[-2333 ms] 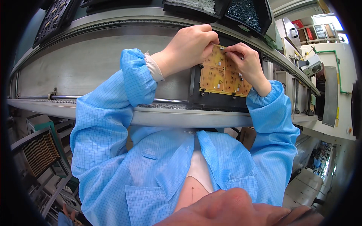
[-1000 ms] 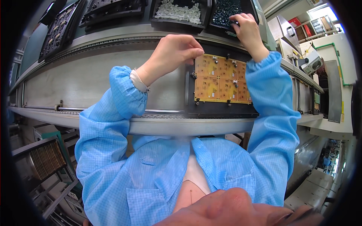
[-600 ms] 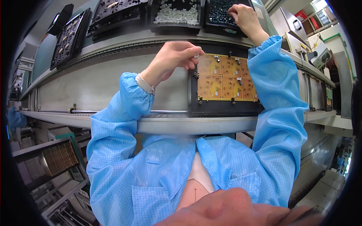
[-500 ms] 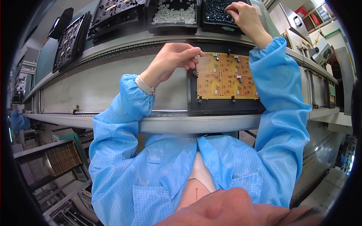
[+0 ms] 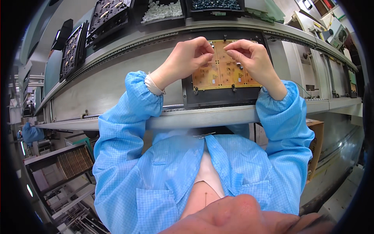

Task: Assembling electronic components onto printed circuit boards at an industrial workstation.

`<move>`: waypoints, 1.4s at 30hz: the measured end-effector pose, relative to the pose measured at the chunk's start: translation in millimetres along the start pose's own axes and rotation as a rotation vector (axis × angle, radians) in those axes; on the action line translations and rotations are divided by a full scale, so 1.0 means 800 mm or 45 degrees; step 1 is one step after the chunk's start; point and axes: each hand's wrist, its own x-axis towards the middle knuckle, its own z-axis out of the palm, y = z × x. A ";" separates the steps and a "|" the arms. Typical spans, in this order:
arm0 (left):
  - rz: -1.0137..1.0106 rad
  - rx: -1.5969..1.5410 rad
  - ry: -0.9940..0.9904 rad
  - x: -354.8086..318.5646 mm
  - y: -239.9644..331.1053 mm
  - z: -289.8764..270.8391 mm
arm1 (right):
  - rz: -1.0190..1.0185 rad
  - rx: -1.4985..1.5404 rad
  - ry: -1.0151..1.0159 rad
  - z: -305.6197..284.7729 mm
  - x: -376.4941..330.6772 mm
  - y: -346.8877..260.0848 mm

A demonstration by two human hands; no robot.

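My left hand [image 5: 186, 58] is over the left part of a yellow-brown circuit board panel [image 5: 220, 81], thumb and fingers drawn together. Whatever sits between those fingertips is too small to make out. Facing it, my right hand [image 5: 251, 58] hovers above the panel's right side with thumb and forefinger close together; its hold is also too small to tell. The panel lies in a black carrier [image 5: 212, 97] and bears a few small white and dark parts. Both hands cover some of the panel.
Behind the rail stand a black bin of white connectors [image 5: 161, 11] and one of dark blue cylindrical components [image 5: 216, 4]. Black trays [image 5: 72, 50] are at the far left. A metal rail [image 5: 202, 121] runs between me and the carrier. A cardboard box [image 5: 314, 144] stands at right.
My right hand has come back from the bin of dark components to the panel. The left hand has moved slightly right in the picture; the white part between its fingertips no longer shows.
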 end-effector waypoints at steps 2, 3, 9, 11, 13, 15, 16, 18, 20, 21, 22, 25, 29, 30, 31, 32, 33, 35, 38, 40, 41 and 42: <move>-0.040 -0.005 -0.017 0.004 0.005 0.003 | -0.005 0.050 0.012 -0.003 -0.005 0.009; -0.073 -0.025 -0.027 0.005 0.006 0.004 | -0.003 0.061 0.007 -0.005 -0.005 0.012; -0.095 -0.065 -0.018 0.002 0.021 0.005 | -0.007 0.142 0.015 -0.015 -0.005 0.018; -0.092 0.101 -0.011 0.002 0.024 0.008 | -0.019 0.170 0.027 -0.015 -0.005 0.019; -0.086 0.265 -0.004 0.003 0.021 0.012 | -0.072 0.114 0.036 -0.014 -0.006 0.018; 0.041 0.305 0.035 0.005 0.011 0.015 | -0.079 0.111 0.035 -0.015 -0.007 0.017; 0.039 0.308 0.033 0.005 0.012 0.017 | -0.086 0.102 0.032 -0.015 -0.007 0.017; -0.111 0.251 0.036 0.004 0.015 0.023 | -0.083 0.110 0.039 -0.016 -0.008 0.019; -0.067 0.365 0.050 0.003 0.016 0.027 | -0.078 0.117 0.045 -0.016 -0.009 0.020; -0.020 0.478 0.065 0.003 0.016 0.029 | -0.084 0.114 0.049 -0.016 -0.009 0.019; -0.023 0.478 0.062 0.003 0.015 0.030 | -0.090 0.111 0.052 -0.016 -0.009 0.019; 0.118 0.718 0.090 0.004 0.012 0.034 | -0.097 0.087 0.058 -0.016 -0.009 0.017; 0.042 0.811 0.184 0.003 0.008 0.044 | -0.117 0.072 0.064 -0.015 -0.010 0.018; 0.026 0.826 0.211 0.002 0.007 0.046 | -0.127 0.077 0.068 -0.015 -0.010 0.018; 0.025 0.825 0.207 0.002 0.007 0.047 | -0.136 0.082 0.072 -0.014 -0.010 0.018; 0.040 0.831 0.226 0.001 0.006 0.048 | -0.133 0.083 0.072 -0.014 -0.010 0.018; 0.055 0.837 0.246 0.001 0.005 0.049 | -0.136 0.084 0.074 -0.014 -0.011 0.019; 0.068 0.837 0.241 0.000 0.003 0.050 | -0.138 0.084 0.076 -0.014 -0.011 0.020; 0.055 0.816 0.242 -0.001 0.003 0.051 | -0.137 0.078 0.081 -0.014 -0.012 0.021; 0.029 0.795 0.247 -0.002 0.003 0.052 | -0.103 0.078 0.064 -0.013 -0.012 0.020; 0.032 0.767 0.252 -0.003 0.004 0.053 | -0.107 0.073 0.060 -0.015 -0.011 0.018; 0.037 0.738 0.259 -0.003 0.004 0.053 | -0.056 0.183 0.004 -0.016 -0.011 0.016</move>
